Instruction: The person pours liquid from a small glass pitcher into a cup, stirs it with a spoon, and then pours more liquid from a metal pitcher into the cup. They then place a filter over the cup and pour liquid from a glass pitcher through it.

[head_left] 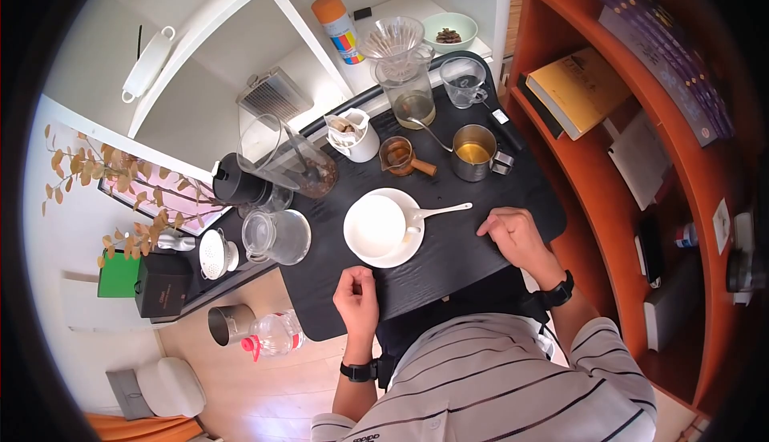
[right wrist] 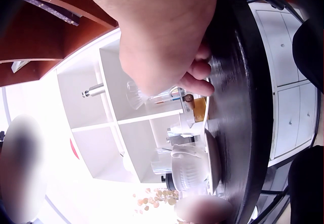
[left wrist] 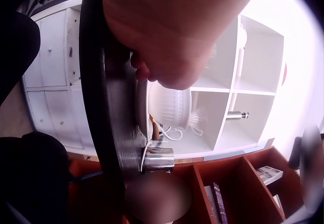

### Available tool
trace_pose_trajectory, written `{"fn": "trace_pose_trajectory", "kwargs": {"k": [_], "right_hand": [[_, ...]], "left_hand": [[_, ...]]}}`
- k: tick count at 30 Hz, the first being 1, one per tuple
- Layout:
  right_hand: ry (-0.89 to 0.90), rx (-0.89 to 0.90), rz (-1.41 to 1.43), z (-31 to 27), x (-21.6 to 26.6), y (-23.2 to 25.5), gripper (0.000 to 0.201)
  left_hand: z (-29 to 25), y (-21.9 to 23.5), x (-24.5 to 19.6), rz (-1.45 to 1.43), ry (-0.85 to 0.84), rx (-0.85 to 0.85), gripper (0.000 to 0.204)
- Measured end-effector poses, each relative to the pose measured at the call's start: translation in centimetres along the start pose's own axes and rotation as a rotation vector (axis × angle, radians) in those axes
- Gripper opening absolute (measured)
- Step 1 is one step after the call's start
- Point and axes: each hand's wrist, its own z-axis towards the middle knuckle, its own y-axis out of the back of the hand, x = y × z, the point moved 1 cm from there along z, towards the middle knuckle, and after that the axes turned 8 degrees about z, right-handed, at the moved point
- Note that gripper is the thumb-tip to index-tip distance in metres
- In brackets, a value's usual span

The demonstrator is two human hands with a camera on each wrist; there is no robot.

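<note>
My left hand (head_left: 356,302) rests at the front edge of the black table, its fingers loosely curled around nothing. The right hand (head_left: 517,238) lies on the table near the right corner, also loosely curled and holding nothing. Between them stands a white cup (head_left: 380,224) on a white saucer (head_left: 406,251). A white spoon (head_left: 445,210) lies on the saucer with its handle toward my right hand. Behind are a metal cup (head_left: 472,161) of amber liquid and a small wooden-handled brown pot (head_left: 398,154). In the left wrist view, the cup (left wrist: 169,107) appears just past my left fingers.
Further back stand a glass carafe with a ribbed dripper (head_left: 404,69), a glass measuring cup (head_left: 463,83) and a white mug with a drip bag (head_left: 356,141). To the left are a glass jug (head_left: 280,238) and a toppled-looking glass vessel (head_left: 300,161). An orange-brown bookshelf (head_left: 573,157) borders the right.
</note>
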Motion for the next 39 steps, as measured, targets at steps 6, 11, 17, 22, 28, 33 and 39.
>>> {"fn": "trace_pose_trajectory", "kwargs": {"k": [6, 11, 17, 22, 28, 33, 39], "right_hand": [[0.058, 0.054, -0.112, -0.1, 0.4, -0.3, 0.016], [0.144, 0.226, -0.055, -0.3, 2.0, -2.9, 0.010], [0.082, 0.466, 0.002, -0.1, 4.6, -5.8, 0.008], [-0.023, 0.624, 0.010, 0.7, 4.9, -5.5, 0.012], [-0.062, 0.666, 0.082, 0.0, 3.5, -5.6, 0.014], [0.009, 0.741, 0.117, 0.1, 4.3, -5.4, 0.012], [0.082, 0.804, 0.070, 0.1, 3.3, -5.6, 0.018]], "left_hand": [[-0.7, 0.4, 0.1, -0.007, -0.062, 0.005, 0.014], [-0.9, -0.4, -4.1, 0.138, -0.519, 0.182, 0.015], [-0.9, -2.1, -8.2, 0.134, -0.791, 0.369, 0.037], [-1.1, -2.4, -7.7, 0.109, -0.812, 0.441, 0.038], [-1.0, -2.8, -8.4, 0.154, -0.877, 0.404, 0.043], [-0.6, -2.8, -8.1, 0.140, -0.844, 0.435, 0.039], [-0.7, -2.9, -6.8, 0.145, -0.781, 0.394, 0.032]]}}
